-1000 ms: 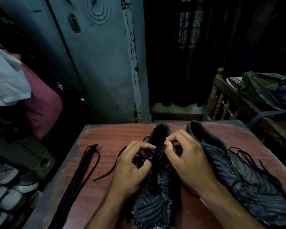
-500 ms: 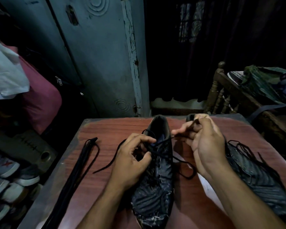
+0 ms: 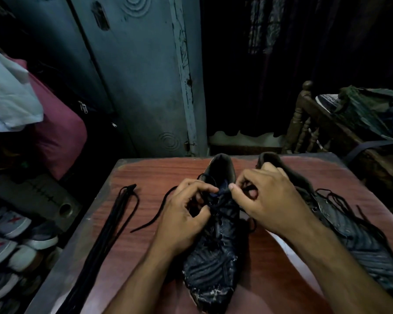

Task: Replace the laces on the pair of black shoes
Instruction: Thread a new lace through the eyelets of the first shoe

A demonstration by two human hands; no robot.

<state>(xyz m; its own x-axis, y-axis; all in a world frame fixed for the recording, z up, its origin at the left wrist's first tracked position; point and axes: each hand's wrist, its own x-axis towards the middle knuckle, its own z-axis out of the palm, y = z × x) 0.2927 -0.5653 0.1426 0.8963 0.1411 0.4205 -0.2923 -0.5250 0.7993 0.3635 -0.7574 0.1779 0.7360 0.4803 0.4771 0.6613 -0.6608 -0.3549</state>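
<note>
Head camera looks down on a reddish-brown wood-grain desk (image 3: 145, 173) carrying two black woven shoes with toes toward the person. One black shoe (image 3: 213, 257) lies in the middle of the desk, between the forearms; the second black shoe (image 3: 361, 243) lies just to its right, running to the desk's right edge, with loose black lace strands (image 3: 340, 198) spilling over its top. Two bare hands meet above the middle shoe's eyelets. The left hand (image 3: 182, 214) has its fingers curled, its grip pinching the black lace (image 3: 222, 200) threaded in that shoe, at the upper part of the lacing. The right hand (image 3: 266, 200) is also curled, thumb and forefinger closed in a grip on the same lace just beside the left fingertips; the two hands are almost touching. One free end of this lace (image 3: 154, 218) trails left over the desk. Well apart, near the left edge, lies one bundle of long black spare laces (image 3: 109, 230), stretched straight toward the near corner; how many strands it holds cannot be told. A white sheet of paper (image 3: 279, 243) shows under the right forearm. Off the desk, grey-and-white sneakers with red marks (image 3: 7, 225) are stacked at lower left, and a carved wooden rail (image 3: 302, 118) stands at right.
</note>
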